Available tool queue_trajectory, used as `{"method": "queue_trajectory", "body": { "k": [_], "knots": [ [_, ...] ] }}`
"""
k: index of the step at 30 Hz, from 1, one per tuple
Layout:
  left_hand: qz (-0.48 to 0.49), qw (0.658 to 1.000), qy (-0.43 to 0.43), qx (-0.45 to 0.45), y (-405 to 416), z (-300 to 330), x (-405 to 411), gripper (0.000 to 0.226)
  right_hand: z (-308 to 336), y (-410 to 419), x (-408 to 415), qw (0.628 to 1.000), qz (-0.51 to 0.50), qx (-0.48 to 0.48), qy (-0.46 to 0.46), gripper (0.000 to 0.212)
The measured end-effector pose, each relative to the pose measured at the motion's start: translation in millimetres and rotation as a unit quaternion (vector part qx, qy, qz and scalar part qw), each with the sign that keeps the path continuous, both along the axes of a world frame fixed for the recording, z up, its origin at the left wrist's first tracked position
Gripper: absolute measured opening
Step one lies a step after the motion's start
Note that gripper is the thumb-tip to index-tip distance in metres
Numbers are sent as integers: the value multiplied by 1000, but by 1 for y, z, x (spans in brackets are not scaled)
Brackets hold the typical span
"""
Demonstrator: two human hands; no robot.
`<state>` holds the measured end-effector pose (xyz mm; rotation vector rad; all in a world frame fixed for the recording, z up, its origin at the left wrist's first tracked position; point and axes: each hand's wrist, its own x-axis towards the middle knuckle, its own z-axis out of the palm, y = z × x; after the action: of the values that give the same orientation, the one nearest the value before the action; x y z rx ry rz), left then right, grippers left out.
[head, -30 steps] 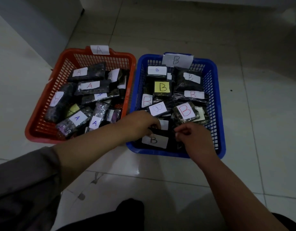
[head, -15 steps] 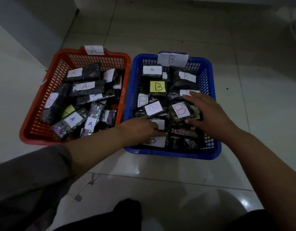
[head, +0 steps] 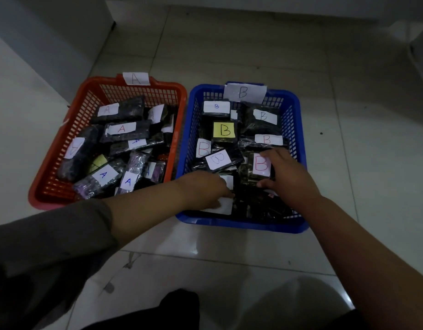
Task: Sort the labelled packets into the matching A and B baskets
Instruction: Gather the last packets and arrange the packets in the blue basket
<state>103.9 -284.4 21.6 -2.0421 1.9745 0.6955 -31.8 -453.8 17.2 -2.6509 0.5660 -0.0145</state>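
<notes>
Head view: dark glossy packets [head: 226, 132] with white or yellow lettered labels, heaped in blue B basket [head: 241, 222] beside red A basket [head: 62, 139]. Right hand [head: 289, 177] gripping red-B packet [head: 258, 167]; left hand [head: 203, 189] fingers hidden, cannot tell. Pale tiled floor [head: 348, 115].

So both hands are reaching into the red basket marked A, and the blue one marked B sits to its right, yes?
Not quite. In the head view both the left hand and the right hand are in the blue basket marked B, among its packets. The red basket marked A is untouched. The blue one does sit to its right.
</notes>
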Motion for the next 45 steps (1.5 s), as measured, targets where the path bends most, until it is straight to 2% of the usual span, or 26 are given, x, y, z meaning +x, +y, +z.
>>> {"method": "queue_trajectory", "body": {
  "k": [2,4,6,8,11,14,16,17,19,22,24,26,28,31,35,37,43,45],
  "knots": [
    [107,988,34,-107,3,6,9,32,0,2,0,1000,1,-11,0,72],
    [152,965,-26,-211,4,5,19,36,0,4,0,1000,-2,-8,-4,71],
    [155,965,-98,-188,4,4,25,57,-1,4,-1,1000,-6,7,-11,71],
    [155,973,-108,-134,1,2,26,68,-2,4,-1,1000,-13,22,-12,71],
    [228,964,-12,-138,-3,6,27,75,-2,4,-2,999,-18,27,-15,71],
    [360,906,139,-175,1,21,25,87,-1,4,-2,999,-20,32,-14,70],
    [415,873,193,-169,5,28,20,97,-1,3,-2,999,-21,33,-11,70],
    [422,872,194,-156,7,30,18,100,-2,3,-2,999,-22,34,-11,70],
    [410,894,134,-120,12,28,14,93,-3,3,-2,999,-22,35,-14,70],
    [330,937,-66,-97,15,24,8,68,-3,2,-1,999,-23,37,-10,69],
    [231,946,-201,-102,13,21,1,52,-4,2,-2,999,-23,39,-10,70],
    [185,946,-243,-106,12,18,0,47,-4,2,-3,999,-22,43,-13,70],
    [192,945,-241,-115,12,16,8,49,-3,2,-3,999,-22,45,-12,70],
    [190,957,-168,-140,15,11,27,56,-4,1,-3,999,-23,45,-6,72],
    [218,970,-44,-99,11,7,41,74,-5,0,-2,999,-20,37,-7,72],
    [238,968,-12,-76,5,5,45,80,-6,1,-2,999,-20,37,-9,72],
    [275,953,61,-114,-7,13,63,69,-4,1,-4,999,-20,39,-18,71],
    [271,951,56,-135,-9,17,71,69,-5,1,-3,999,-22,41,-16,71]
  ]
}}
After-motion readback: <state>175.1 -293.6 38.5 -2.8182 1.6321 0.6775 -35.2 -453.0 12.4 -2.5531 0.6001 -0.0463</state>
